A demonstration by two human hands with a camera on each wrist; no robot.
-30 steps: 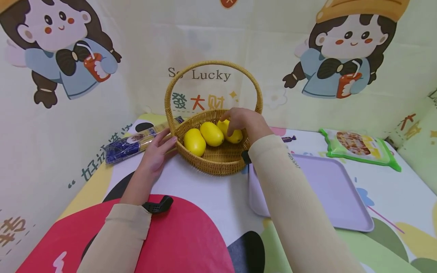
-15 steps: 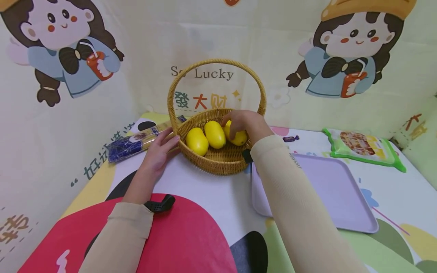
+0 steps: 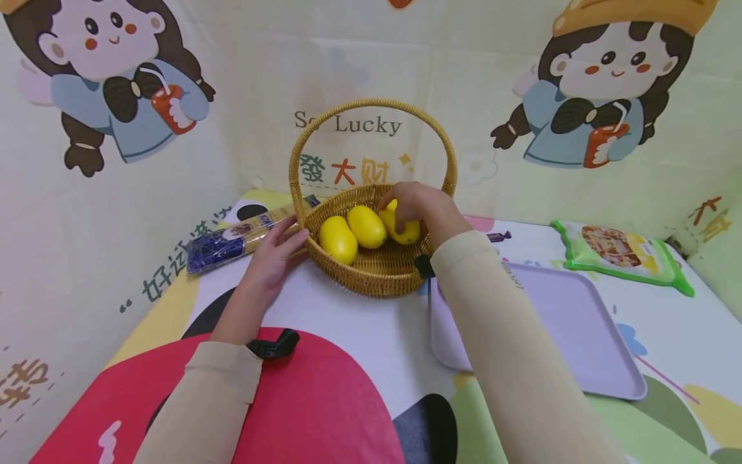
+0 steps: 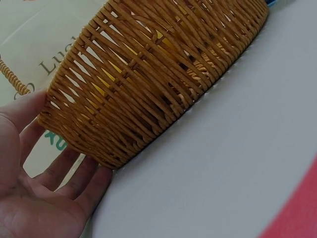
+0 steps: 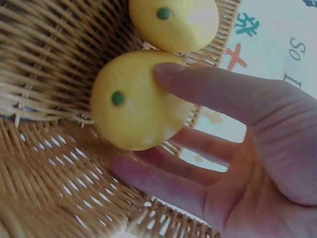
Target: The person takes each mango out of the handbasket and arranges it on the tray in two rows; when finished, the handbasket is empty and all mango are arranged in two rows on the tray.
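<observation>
Three yellow lemons lie in a woven wicker basket (image 3: 371, 285) with a tall hoop handle: a left lemon (image 3: 338, 241), a middle lemon (image 3: 366, 227) and a right lemon (image 3: 408, 232). My right hand (image 3: 422, 205) reaches in from the right and holds the right lemon. In the right wrist view, its thumb lies on that lemon (image 5: 133, 106) while the fingers go round the lower side; a green dot marks the fruit's end. My left hand (image 3: 272, 261) rests against the basket's left end, thumb near the rim and fingers along the outer wall (image 4: 133, 94).
A lilac tray (image 3: 574, 335) lies right of the basket, partly under the right sleeve. Behind the left hand is a clear and blue long packet (image 3: 232, 241). A green food bag (image 3: 626, 254) and a purple-wrapped candy (image 3: 500, 236) lie toward the back right.
The view has shifted slightly, so everything sits a little further right. The right hand stays at the right lemon, which has tilted a little. The left hand stays on the basket.
</observation>
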